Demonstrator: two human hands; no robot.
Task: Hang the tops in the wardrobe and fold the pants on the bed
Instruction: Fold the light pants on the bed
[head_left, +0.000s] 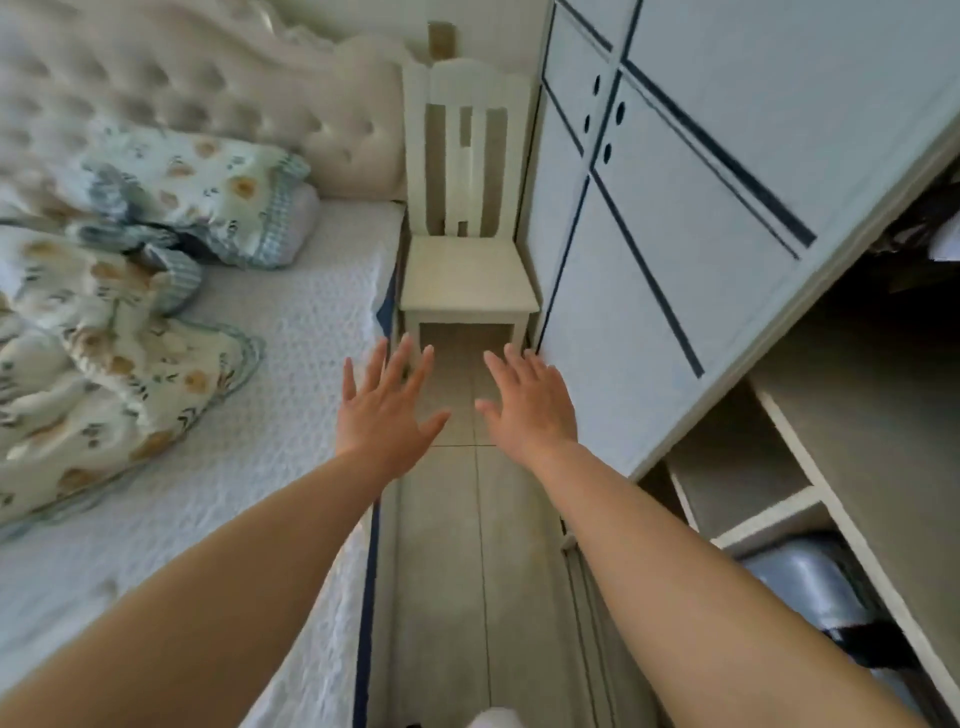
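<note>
The bed (291, 395) at the left of the frame wears a white, bumpy-textured cover with a dark blue edge; the quilt (104, 332) at far left is cream with orange flowers, grey-green leaves and a blue checked border; the headboard (171, 88) at upper left is cream, button-tufted; the chair (467, 260) at upper centre is cream-white; the wardrobe (701, 171) at right is pale blue-white with dark navy lines; the floor (467, 545) is beige tile.

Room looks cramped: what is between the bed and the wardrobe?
Head view: tiled floor, a cream chair at its far end; left hand and right hand spread open above.
</note>
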